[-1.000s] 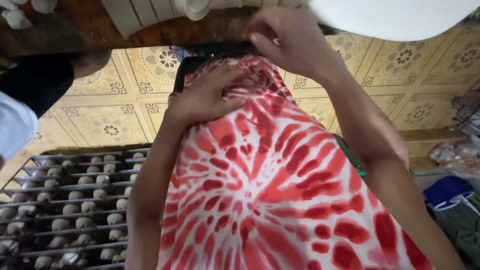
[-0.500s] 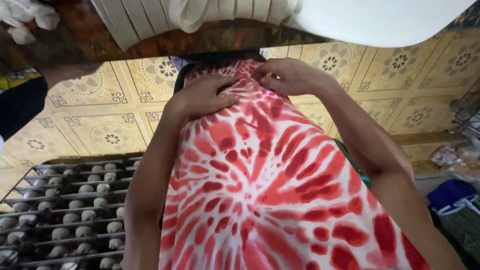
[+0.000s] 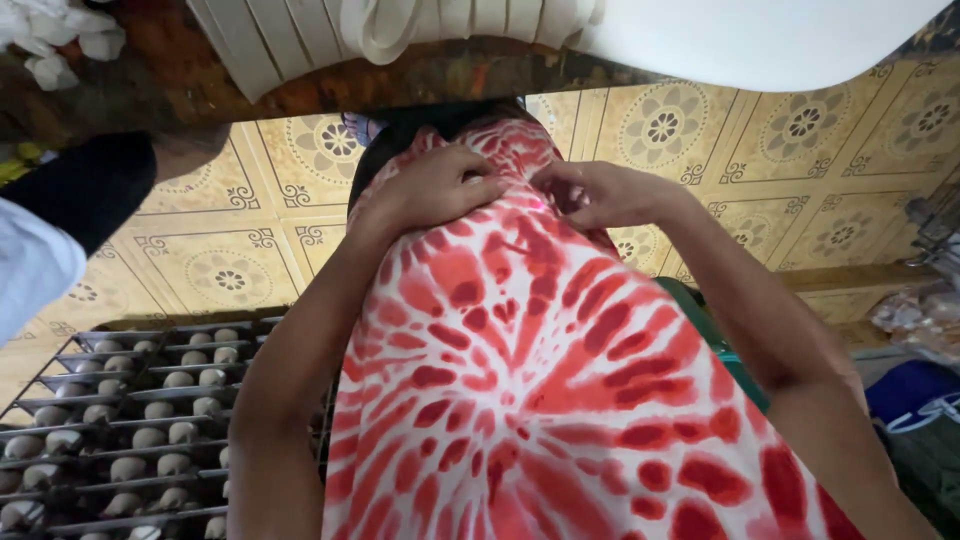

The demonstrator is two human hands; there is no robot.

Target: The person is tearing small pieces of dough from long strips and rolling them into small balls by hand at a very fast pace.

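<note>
Your left hand (image 3: 432, 190) lies curled over the far end of the red and white tie-dye cloth (image 3: 540, 380), fingers bent and pressed down into the fabric, gripping a fold of it. Your right hand (image 3: 600, 192) sits just beside it on the same far edge, fingertips drawn together and pinching a small ridge of the cloth. The cloth spreads from that edge back toward you, filling the middle of the view and covering whatever lies beneath it, so you cannot tell what supports it. Beyond the cloth's far end a dark object (image 3: 440, 118) shows, partly hidden by the fabric. Past that stands a worn wooden ledge (image 3: 300, 90), with pale ribbed panels (image 3: 260, 35) and a large white curved surface (image 3: 760, 40) above it. Under and around the cloth runs a yellow patterned tile floor (image 3: 230, 270). Left of the cloth lies a dark metal rack (image 3: 110, 400) holding rows of small pale rounded pieces. Farther left, a dark sleeve (image 3: 90, 185) reaches in. Right of the cloth a green edge (image 3: 715, 330) peeks out, and a blue bag (image 3: 915, 395) sits farther right.
</note>
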